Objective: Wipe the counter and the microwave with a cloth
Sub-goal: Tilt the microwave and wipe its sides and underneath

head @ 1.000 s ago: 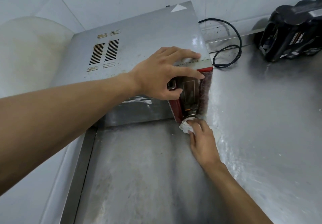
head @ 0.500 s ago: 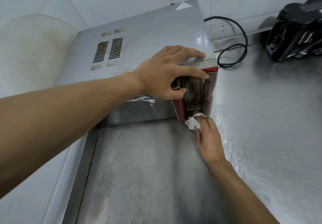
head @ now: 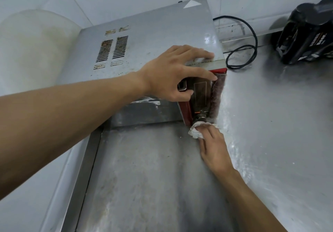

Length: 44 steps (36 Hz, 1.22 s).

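Your cloth [head: 195, 132] is a small, soft wad. It is light and limp and takes whatever shape your fingers give it, so bunch it tight and push with the fingertips to work it into seams. Your right hand [head: 213, 147] has its fingers curled onto it, pressing it where the bottom right corner of the microwave [head: 153, 38] front meets the tabletop [head: 270, 123], just under a round knob [head: 200, 119].

The microwave is the stiff, heavy piece. I judge it could slide on the smooth steel if you scrub hard, so brace it. Your left hand [head: 173, 73] does that, with fingers spread on the top panel at the front edge and the thumb bent down onto the front face, clamping that edge. The two hands are apart, left above right.

The cloth looks white, crumpled and a little greyed. The microwave has a silver metal case with vent slots, rusty specks and a red-trimmed front. The tabletop is brushed steel with pale smears. A black cable [head: 241, 51] loops just right of the microwave, and a black appliance [head: 306, 33] stands at the far right.
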Tool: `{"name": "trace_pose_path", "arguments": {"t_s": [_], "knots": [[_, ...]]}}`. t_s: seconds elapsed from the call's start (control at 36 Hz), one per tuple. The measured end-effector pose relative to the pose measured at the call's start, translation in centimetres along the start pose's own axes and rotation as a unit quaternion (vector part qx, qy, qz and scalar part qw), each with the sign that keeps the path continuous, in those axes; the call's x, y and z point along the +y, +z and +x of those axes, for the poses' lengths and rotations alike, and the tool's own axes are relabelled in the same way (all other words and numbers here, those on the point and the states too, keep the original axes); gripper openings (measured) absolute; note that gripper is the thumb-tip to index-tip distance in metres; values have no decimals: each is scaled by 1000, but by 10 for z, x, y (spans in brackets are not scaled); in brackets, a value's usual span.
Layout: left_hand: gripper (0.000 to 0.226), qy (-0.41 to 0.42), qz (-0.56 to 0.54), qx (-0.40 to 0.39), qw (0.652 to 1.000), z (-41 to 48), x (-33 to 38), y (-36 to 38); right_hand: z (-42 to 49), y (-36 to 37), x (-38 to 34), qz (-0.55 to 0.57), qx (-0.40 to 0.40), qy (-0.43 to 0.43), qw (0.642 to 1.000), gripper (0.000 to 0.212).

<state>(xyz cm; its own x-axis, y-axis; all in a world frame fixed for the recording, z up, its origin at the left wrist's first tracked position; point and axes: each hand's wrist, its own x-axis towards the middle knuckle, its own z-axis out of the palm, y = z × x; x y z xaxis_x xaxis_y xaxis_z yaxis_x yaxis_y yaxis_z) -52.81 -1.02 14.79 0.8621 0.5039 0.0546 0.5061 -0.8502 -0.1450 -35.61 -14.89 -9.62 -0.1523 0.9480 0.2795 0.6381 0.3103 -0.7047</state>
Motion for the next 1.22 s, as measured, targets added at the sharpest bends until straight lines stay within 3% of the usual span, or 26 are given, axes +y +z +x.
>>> {"name": "trace_pose_path", "arguments": {"t_s": [0.17, 0.33, 0.47, 0.58, 0.78, 0.89, 1.0, 1.11, 1.22], "knots": [[55, -2, -2, 3, 1000, 0, 1, 0, 0, -3, -6, 36, 42, 33, 998, 46], [55, -2, -4, 7, 1000, 0, 2, 0, 23, -2, -6, 24, 40, -29, 998, 39], [55, -2, 0, 3, 1000, 0, 2, 0, 12, 2, -2, 38, 39, 60, 997, 42], [55, -2, 0, 2, 1000, 0, 2, -1, 7, -2, -4, 37, 29, 65, 997, 41], [55, -1, -3, 3, 1000, -1, 1, -1, 7, -3, -15, 73, 107, 77, 989, 36], [54, 0, -5, 7, 1000, -1, 2, -1, 23, 4, -7, 33, 57, 39, 997, 43], [54, 1, -6, 8, 1000, -1, 1, 0, 15, 7, 0, 25, 47, 58, 997, 43], [54, 0, -6, 6, 1000, -1, 1, -1, -6, -1, -1, 34, 8, 0, 999, 40], [53, 1, -9, 10, 1000, -1, 0, 0, -17, 0, -4, 64, 34, 30, 997, 40]]}}
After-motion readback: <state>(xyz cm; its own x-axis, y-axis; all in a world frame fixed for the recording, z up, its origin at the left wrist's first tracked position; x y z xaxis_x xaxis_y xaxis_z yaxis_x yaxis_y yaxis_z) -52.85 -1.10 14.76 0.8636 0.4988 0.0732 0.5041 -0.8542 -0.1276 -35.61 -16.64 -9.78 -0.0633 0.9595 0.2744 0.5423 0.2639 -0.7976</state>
